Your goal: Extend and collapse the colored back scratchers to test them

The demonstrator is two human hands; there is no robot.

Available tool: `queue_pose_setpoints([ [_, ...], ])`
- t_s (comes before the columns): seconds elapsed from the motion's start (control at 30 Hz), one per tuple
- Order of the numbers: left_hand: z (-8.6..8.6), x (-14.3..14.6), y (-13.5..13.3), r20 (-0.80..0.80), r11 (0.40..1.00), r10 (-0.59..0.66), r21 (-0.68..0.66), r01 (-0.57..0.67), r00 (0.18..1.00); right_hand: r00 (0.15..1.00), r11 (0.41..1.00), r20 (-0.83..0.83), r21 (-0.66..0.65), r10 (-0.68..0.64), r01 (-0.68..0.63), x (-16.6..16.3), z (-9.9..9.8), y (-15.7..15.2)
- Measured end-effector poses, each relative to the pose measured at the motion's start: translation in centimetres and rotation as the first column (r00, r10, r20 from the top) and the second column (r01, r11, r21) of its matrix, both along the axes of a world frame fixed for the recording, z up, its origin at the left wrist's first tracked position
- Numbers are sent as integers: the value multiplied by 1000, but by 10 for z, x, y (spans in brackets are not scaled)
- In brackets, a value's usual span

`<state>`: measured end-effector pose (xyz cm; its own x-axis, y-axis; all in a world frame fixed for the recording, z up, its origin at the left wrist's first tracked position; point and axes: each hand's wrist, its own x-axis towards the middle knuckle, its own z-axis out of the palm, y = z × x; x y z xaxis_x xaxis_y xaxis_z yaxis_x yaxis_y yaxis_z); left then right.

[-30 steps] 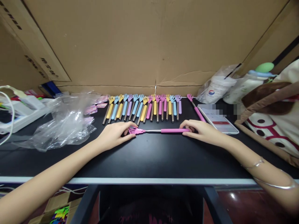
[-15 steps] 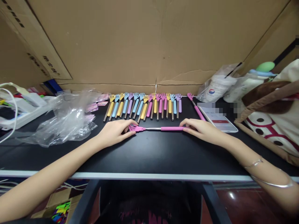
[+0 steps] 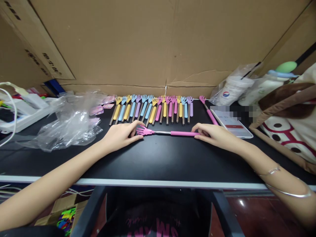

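A pink back scratcher (image 3: 184, 133) lies crosswise over the black desk, its metal rod partly drawn out. At its handle end, the thumb and fingers of my right hand (image 3: 209, 134) pinch the pink grip. My left hand (image 3: 123, 134) is by the claw head, thumb and forefinger apart on either side of the tines without gripping them. Behind, a row of several short back scratchers (image 3: 150, 110) in yellow, blue, purple and pink lies with claws toward the cardboard. Another extended pink back scratcher (image 3: 211, 116) lies slanted beyond my right hand.
Crumpled clear plastic bags (image 3: 71, 121) and a white power strip (image 3: 29, 112) occupy the left. To the right are a phone (image 3: 237, 128), a bagged white cup (image 3: 234, 90), a bottle (image 3: 274, 85) and a cloth bag (image 3: 291, 121). Cardboard (image 3: 138, 42) walls the back.
My left hand's fingers have loosened from the claw head, which now shows more fully. The right hand keeps its pinch on the handle. The view has shifted slightly.
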<state>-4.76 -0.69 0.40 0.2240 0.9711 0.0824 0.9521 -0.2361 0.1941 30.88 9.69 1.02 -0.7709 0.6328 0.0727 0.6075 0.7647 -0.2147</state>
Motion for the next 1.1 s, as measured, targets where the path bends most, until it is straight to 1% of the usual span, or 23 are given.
queue_pose_setpoints([
  [0.47, -1, 0, 0, -17, 1000, -8, 9, 8, 1000, 999, 1000, 32, 6, -11, 11, 0, 1, -1],
  [0.83, -2, -1, 0, -12, 1000, -4, 4, 4, 1000, 999, 1000, 22, -19, -23, 24, -1, 3, -2],
  [1.1, 1, 0, -1, -14, 1000, -12, -5, 11, 1000, 999, 1000, 30, -10, -16, 17, 2, 0, 0],
])
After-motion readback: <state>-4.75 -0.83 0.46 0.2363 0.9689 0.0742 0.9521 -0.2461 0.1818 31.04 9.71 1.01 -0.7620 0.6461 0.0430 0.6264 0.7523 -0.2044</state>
